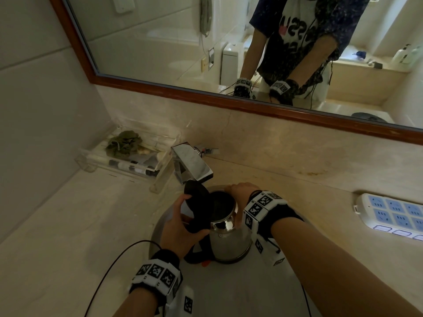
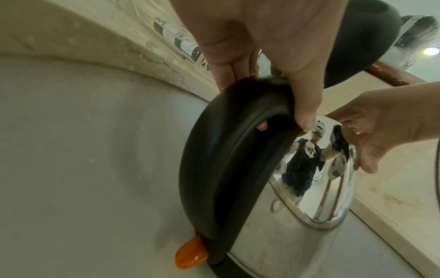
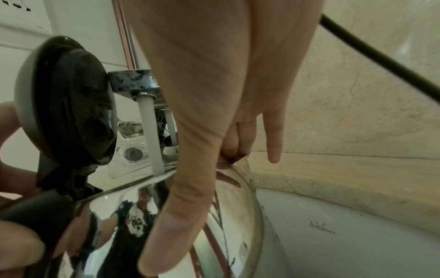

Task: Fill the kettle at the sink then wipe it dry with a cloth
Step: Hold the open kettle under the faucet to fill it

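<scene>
The left hand (image 1: 180,227) has its fingers curled round the black handle (image 2: 228,150) of the kettle (image 1: 229,243), thumb lying over the top of the handle and fingertips showing through from beneath in the left wrist view. The right hand (image 1: 242,193) rests on the kettle's shiny upper rim at about 2 o'clock of the opening; its fingers (image 3: 190,206) are straight and lie flat against the polished steel, the thumb pressing down the wall, nothing enclosed in them.

The kettle stands upright in the sink (image 1: 229,289), near the basin's 12 o'clock edge, its black lid (image 1: 194,197) hinged open and tipped up toward 10 o'clock. An orange switch (image 2: 190,255) sticks out at the foot of the handle. The chrome tap (image 1: 194,165) juts over the kettle from 11 o'clock, and the right wrist view shows a white stream of water (image 3: 152,135) falling from its spout into the open mouth.

On the counter at 10 o'clock lies a clear tray (image 1: 128,161) holding a crumpled green cloth (image 1: 123,143) and small bottles. A white and blue power strip (image 1: 393,216) lies at 3 o'clock. A wood-framed mirror (image 1: 206,94) runs along the wall at 12 o'clock.
</scene>
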